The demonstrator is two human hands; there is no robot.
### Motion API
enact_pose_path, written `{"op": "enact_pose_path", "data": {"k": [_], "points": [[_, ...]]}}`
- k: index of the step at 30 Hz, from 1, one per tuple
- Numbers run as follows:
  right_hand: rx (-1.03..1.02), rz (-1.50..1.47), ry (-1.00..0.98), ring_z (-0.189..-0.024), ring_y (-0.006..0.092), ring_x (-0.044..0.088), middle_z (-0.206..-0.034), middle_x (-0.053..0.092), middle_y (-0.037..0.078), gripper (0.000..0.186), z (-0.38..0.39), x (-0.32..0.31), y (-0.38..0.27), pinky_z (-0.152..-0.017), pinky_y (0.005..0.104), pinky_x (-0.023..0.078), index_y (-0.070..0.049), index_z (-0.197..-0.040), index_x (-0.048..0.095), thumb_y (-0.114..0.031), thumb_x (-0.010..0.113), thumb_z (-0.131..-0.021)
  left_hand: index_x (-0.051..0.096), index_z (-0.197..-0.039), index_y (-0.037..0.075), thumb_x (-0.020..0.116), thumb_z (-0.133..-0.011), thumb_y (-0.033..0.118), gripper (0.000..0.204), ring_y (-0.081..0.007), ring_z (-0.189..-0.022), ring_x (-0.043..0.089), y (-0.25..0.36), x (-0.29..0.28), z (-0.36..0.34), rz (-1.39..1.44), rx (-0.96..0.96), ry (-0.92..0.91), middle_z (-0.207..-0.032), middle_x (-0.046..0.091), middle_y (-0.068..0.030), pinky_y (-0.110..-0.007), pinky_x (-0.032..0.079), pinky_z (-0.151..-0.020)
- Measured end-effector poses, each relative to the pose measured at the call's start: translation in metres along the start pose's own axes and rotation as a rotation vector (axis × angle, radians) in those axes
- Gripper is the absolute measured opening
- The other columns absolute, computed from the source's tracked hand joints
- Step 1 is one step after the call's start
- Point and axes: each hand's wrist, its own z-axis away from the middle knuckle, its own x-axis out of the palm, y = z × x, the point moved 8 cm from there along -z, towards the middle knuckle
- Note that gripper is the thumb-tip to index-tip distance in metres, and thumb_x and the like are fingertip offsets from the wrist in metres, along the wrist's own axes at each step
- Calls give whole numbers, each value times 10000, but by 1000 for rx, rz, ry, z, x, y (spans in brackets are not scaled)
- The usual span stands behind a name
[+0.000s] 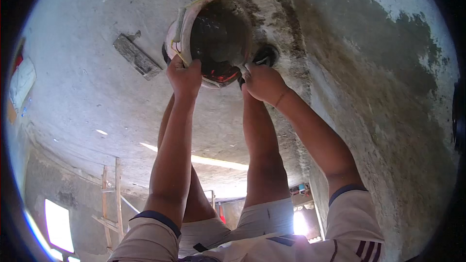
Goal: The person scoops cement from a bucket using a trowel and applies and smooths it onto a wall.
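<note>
A whitish round bucket point(173, 34), tipped so its mouth faces me, stands on the floor between my feet. Wet grey mortar point(218, 31) coats its inside, with some reddish-orange showing along the near inner wall. My left hand point(184, 75) is closed on the near left part of the rim, thumb on top. On the near right of the rim, my right hand point(264, 82) is closed as well; its fingertips are partly hidden. A greyed, mortar-stained flat board point(137, 57) lies on the floor left of the bucket.
A rough wall point(388, 131) rises close on my right, with a darker patch of plaster point(359, 29) on it. Dark footwear point(267, 56) shows beside the bucket. A wooden ladder-like frame point(119, 199) stands at the lower left. A pale sack point(22, 80) lies at the far left.
</note>
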Motion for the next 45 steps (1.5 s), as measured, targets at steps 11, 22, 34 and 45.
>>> {"op": "enact_pose_path", "data": {"k": [11, 22, 34, 45], "points": [[4, 144, 148, -757, 366, 642, -793, 641, 213, 255, -67, 19, -18, -656, 454, 519, 12, -934, 558, -182, 533, -769, 625, -864, -40, 532, -690, -19, 198, -98, -740, 568, -4, -14, 0, 154, -65, 12, -795, 636, -29, -235, 445, -690], [74, 129, 231, -790, 395, 623, -864, 630, 220, 313, -36, -21, 11, -677, 454, 530, 44, -1018, 525, -198, 540, -820, 608, -882, -41, 536, -685, -3, 214, -129, -716, 570, -6, -17, -1, 207, -71, 17, -785, 624, -37, -248, 441, -662], [1, 286, 383, -770, 364, 613, -939, 587, 189, 357, -40, -54, 26, -676, 447, 514, -19, -1143, 506, -190, 546, -832, 629, -864, -33, 535, -694, 0, 197, -111, -732, 585, -16, -22, -9, 331, -118, 42, -818, 643, -28, -235, 449, -686], [-108, 352, 354, -859, 346, 611, -1121, 560, 168, 433, -44, -49, 49, -728, 449, 528, -81, -1277, 451, -275, 509, -894, 605, -848, -29, 559, -665, 15, 194, -141, -649, 554, -6, -22, -9, 236, -80, 55, -737, 602, -31, -267, 433, -612]]}}
